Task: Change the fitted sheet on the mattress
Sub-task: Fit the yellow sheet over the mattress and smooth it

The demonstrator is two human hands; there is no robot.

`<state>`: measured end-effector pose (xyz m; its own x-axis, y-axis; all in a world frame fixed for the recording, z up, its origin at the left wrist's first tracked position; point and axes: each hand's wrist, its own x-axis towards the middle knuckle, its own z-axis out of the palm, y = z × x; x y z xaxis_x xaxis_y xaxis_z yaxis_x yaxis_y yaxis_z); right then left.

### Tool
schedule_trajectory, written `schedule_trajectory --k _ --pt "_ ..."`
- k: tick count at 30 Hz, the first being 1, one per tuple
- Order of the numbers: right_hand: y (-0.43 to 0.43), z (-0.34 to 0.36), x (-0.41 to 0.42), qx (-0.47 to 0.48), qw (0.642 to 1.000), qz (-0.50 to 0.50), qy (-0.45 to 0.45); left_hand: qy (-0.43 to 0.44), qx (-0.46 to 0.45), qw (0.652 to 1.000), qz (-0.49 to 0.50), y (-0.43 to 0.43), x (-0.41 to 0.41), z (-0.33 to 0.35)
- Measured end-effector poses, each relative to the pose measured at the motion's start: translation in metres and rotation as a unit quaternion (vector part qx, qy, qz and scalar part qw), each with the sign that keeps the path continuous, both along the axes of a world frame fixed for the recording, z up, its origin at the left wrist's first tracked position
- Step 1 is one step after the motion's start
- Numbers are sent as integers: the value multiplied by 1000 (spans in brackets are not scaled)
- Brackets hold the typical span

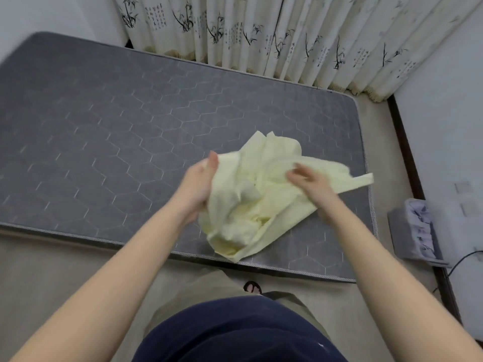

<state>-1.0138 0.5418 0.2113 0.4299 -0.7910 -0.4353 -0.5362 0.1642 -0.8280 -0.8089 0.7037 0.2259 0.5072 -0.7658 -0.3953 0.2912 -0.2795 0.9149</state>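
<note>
A bare grey mattress (pixel 109 131) with a hexagon quilt pattern lies on the floor in front of me. A bunched pale yellow fitted sheet (pixel 251 205) hangs above its near right part. My left hand (pixel 198 184) grips the sheet's left edge, thumb up. On the upper right folds my right hand (pixel 309 181) is closed, and a strip of cloth trails out to the right of it. The lower folds of the sheet sag toward the mattress's near edge.
Cream curtains (pixel 274 32) with a bamboo print hang behind the mattress. A grey fabric box (pixel 415 231) stands by the white wall on the right, with a black cable beside it. Beige floor runs along the near side, where my foot shows.
</note>
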Motion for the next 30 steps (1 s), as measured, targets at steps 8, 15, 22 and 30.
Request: schedule_trajectory --k 8,15,22,30 --pt "95 -33 31 -47 994 103 2 115 74 980 -143 -10 -61 -31" --pt "106 -30 15 75 992 95 -40 93 116 985 -90 -4 -59 -47" --pt "110 -43 12 166 983 23 -72 94 148 984 -33 -2 -61 -53" --pt "100 -49 11 231 947 -172 -145 206 120 971 -9 7 -43 -62"
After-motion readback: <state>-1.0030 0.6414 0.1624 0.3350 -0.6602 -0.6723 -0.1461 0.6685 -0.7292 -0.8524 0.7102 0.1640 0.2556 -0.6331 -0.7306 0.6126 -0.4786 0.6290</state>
